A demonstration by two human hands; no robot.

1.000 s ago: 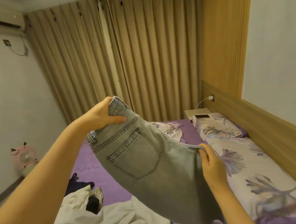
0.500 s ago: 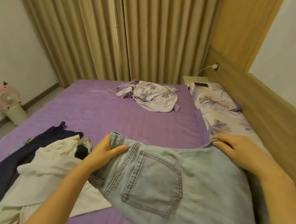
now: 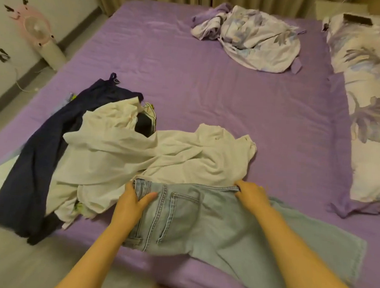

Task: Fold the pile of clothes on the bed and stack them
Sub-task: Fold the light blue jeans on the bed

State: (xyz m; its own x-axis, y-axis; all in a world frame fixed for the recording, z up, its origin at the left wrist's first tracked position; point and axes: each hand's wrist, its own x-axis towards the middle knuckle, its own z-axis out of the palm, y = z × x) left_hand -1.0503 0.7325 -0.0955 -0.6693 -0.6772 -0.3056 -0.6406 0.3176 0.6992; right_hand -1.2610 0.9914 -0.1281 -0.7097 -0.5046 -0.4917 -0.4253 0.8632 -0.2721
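Early on: nothing folded or stacked yet. Jeans at 6 o'clock on bed, waistband pinched by left hand & right hand. Unfolded pile at 9 o'clock, untouched.

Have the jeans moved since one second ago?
Yes. The jeans, earlier held up before the curtains, now lie low on the bed, beside the white garment.
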